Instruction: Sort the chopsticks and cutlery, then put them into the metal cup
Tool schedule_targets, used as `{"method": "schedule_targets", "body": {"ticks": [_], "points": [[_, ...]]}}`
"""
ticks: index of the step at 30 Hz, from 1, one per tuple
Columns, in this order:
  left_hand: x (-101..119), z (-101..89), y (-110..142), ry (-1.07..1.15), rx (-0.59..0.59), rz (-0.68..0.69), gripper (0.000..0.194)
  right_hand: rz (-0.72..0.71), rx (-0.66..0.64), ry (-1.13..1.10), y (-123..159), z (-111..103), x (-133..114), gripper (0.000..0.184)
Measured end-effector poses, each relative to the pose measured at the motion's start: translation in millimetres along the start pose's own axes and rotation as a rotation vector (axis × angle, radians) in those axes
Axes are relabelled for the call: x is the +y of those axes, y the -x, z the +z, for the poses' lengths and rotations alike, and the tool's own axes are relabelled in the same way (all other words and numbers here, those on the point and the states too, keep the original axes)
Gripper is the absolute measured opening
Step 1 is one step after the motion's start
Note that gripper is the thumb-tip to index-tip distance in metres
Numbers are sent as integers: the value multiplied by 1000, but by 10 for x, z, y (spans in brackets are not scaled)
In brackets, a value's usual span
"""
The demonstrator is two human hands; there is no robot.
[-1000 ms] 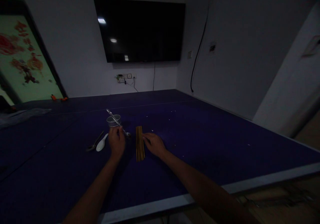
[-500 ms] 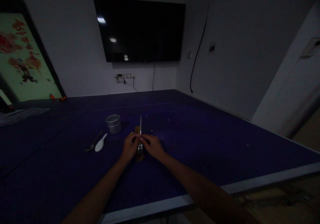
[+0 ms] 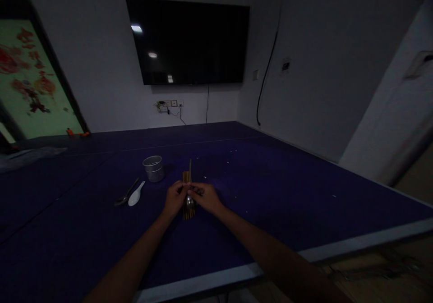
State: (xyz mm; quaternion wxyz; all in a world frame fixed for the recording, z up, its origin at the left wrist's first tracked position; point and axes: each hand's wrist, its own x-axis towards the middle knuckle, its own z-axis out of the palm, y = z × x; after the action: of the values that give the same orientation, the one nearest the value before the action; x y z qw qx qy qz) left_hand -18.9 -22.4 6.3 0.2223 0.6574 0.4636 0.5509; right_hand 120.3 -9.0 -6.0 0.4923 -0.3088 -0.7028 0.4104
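Lower centre | our left hand (image 3: 173,200) and right hand (image 3: 207,196) pinching a spoon (image 3: 190,201) | it's between them, long axis up-frame, over sticks (image 3: 188,215)

Forearms (image 3: 252,235) stretched forward, converging, left hand (image 3: 173,199) and right hand (image 3: 209,197) close together, fingers (image 3: 200,186) bent, pinching.
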Motion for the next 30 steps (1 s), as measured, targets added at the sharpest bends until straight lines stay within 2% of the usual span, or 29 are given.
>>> {"method": "schedule_targets", "body": {"ticks": [4,8,13,17,23,30], "points": [[-21,0,-5,-19,-27,8,37,156,-12,-242,-37,14,55,45],[-15,4,2,-44,-59,27,35,223,16,-358,-83,-33,62,49],[-9,10,11,-61,-57,24,31,238,14,-348,-101,-69,74,53],[-14,16,9,-47,-41,9,35,211,-19,-324,-95,-61,120,58],[20,16,17,-50,-37,18,38,211,-8,-287,-93,-76,112,53],[52,26,29,-86,-31,40,36,262,15,-376,-79,-88,37,48]]}}
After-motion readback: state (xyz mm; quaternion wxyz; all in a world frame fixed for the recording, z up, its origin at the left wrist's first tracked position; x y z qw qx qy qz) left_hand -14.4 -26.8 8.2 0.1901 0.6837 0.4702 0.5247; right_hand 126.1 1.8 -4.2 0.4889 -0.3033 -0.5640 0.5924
